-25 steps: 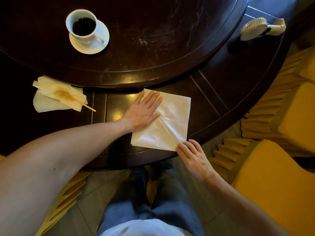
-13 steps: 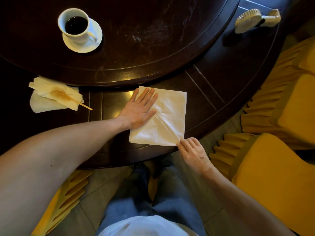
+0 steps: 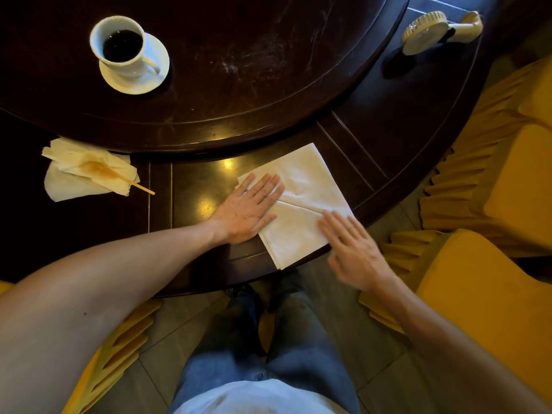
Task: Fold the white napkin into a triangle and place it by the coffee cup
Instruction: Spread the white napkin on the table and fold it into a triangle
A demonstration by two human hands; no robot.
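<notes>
A restaurant dining room: round dark table (image 3: 388, 121) (raised turntable), yellow-skirted chairs (image 3: 493, 180), coffee cup (image 3: 121, 44)

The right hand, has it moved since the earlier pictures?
Yes. The right hand was at the table's near edge, by the napkin's near corner; now it lies flat on the napkin, further onto the table toward its centre.

A dark, glossy round wooden surface (image 3: 388, 124) carries a raised round centre (image 3: 239, 70), scuffed, with light glinting off its near rim. Yellow-covered chairs (image 3: 493, 279) with pleated skirts stand right and near left. The floor (image 3: 388, 383) is grey tile.
</notes>
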